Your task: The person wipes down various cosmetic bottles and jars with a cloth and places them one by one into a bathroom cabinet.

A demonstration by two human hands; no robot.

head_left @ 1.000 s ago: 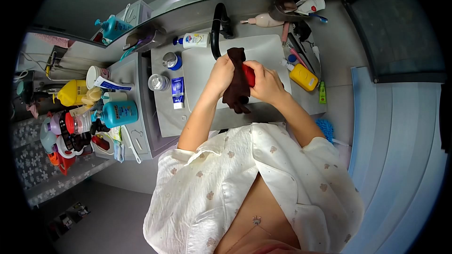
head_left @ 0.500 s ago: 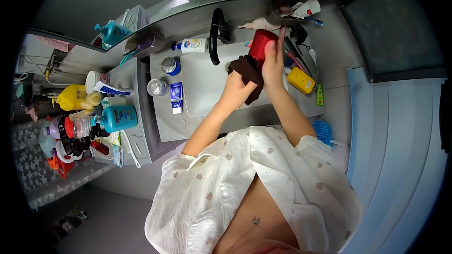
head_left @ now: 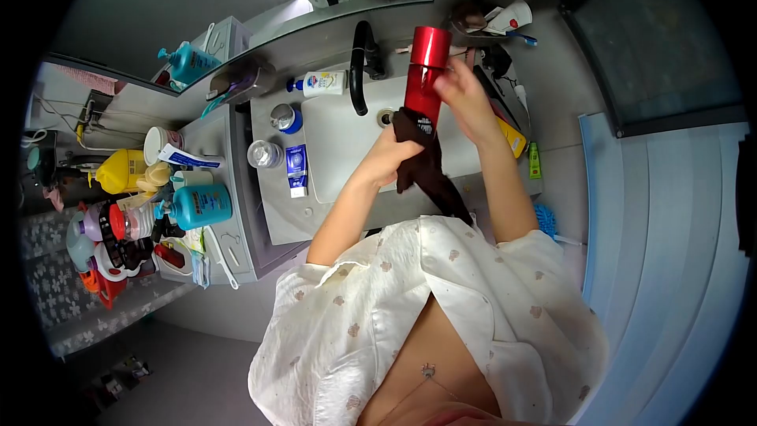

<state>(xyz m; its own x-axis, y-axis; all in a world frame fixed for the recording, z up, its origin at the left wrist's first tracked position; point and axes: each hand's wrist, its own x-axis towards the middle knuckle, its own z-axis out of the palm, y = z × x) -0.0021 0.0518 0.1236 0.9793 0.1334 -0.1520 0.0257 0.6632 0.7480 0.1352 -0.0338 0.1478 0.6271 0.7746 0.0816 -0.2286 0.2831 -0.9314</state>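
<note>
A shiny red bottle (head_left: 426, 83) with a lighter red cap stands tilted slightly over the white sink (head_left: 339, 142). Its lower end is wrapped in a dark brown cloth (head_left: 432, 173), whose tail hangs down toward my shirt. Closed round cloth and bottle base is my left hand (head_left: 386, 159). My right hand (head_left: 469, 102) is at the bottle's right side, fingers loosely apart and a little blurred; whether its fingertips touch the bottle is hard to see. White lettering shows beside the cloth's upper edge.
A black faucet (head_left: 360, 71) arches over the sink. Left of it are a white pump bottle (head_left: 323, 83), a blue tube (head_left: 296, 170) and a glass jar (head_left: 265, 154). Right of it lie a yellow bottle (head_left: 512, 139) and a green tube (head_left: 535, 161). A mirror (head_left: 347, 4) runs behind.
The red bottle has turned more upright, and more of its length shows. My right hand has loosened from round it and shifted right. The cloth now hangs lower in my left hand.
</note>
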